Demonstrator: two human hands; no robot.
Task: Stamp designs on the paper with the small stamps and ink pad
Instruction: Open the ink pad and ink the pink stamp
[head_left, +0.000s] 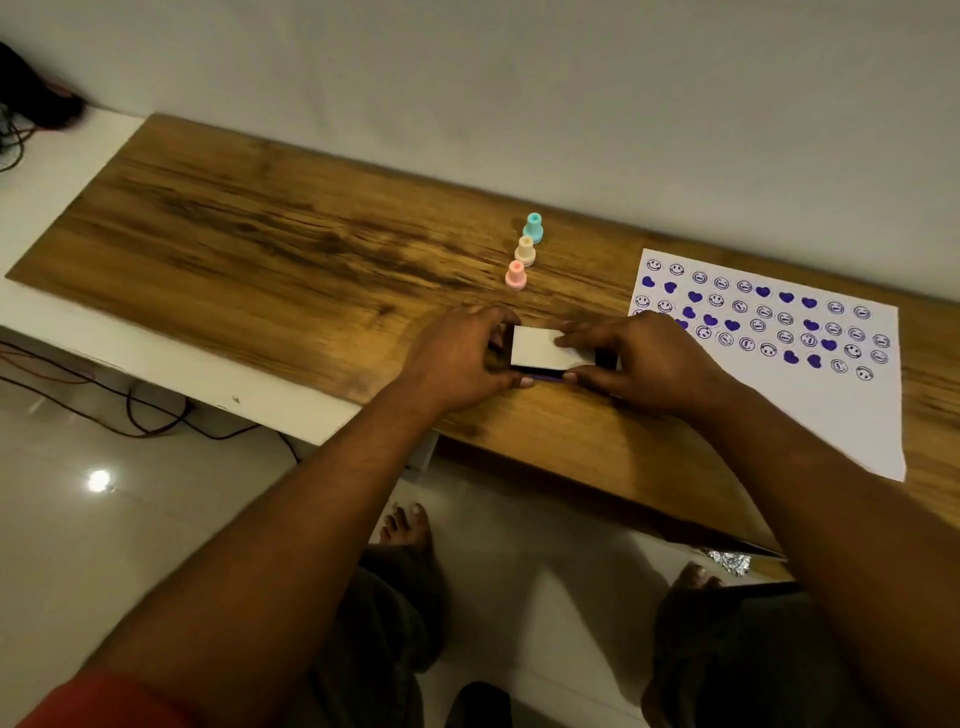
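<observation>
wooden table (260, 249): both hands, left hand (457, 358) and right hand (644, 358), hold ink pad (545, 351).

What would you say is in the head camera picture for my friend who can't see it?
Two hands, left hand and right hand, hold a white-lidded ink pad on a wooden table. Behind it stand three small stamps, pink, cream and teal; right lies paper stamped with purple smileys and hearts.

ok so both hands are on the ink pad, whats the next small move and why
Probably press the white lid down shut. Left hand and right hand pinch the ink pad, only a purple sliver shows, the three stamps stand untouched, and the paper is well stamped.
</observation>
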